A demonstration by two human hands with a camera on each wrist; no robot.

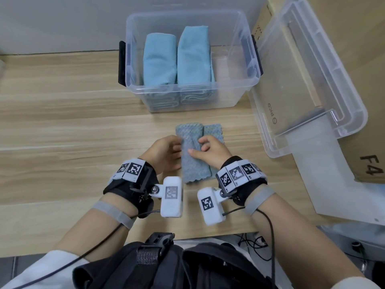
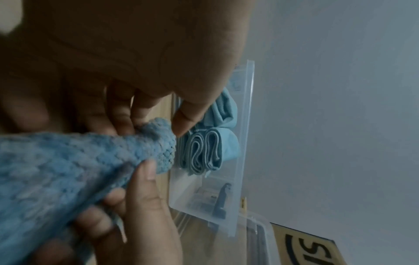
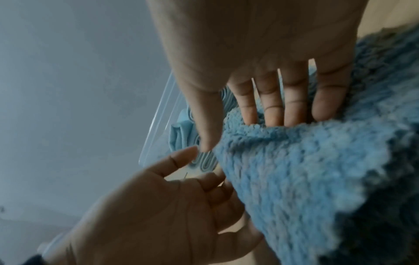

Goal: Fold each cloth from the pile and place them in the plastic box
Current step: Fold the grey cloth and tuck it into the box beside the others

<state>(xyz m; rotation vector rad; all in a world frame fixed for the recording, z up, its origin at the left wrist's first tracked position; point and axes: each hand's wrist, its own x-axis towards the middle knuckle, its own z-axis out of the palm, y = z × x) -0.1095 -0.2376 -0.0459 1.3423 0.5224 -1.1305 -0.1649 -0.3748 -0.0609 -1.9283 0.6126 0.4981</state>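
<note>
A textured blue cloth (image 1: 192, 151), folded lengthwise into a narrow strip, lies on the wooden table (image 1: 62, 126) between the two hands. The left hand (image 1: 164, 152) holds its left edge: in the left wrist view the fingers (image 2: 127, 114) curl onto the fold from above, while the thumb (image 2: 192, 116) sticks out past the cloth's end. The right hand (image 1: 210, 151) grips the raised fold from the other side; in the right wrist view its fingers (image 3: 274, 107) are tucked under a lifted flap and the thumb (image 3: 204, 125) runs beside the flap's edge. Just beyond both sets of fingertips stands the clear plastic box (image 1: 133, 59), and inside it two smooth light-blue folded cloths (image 1: 177, 59) stand on edge side by side. To the right of the right hand, well apart, the box's clear lid (image 1: 312, 80) leans on a cardboard carton (image 1: 366, 159)
</note>
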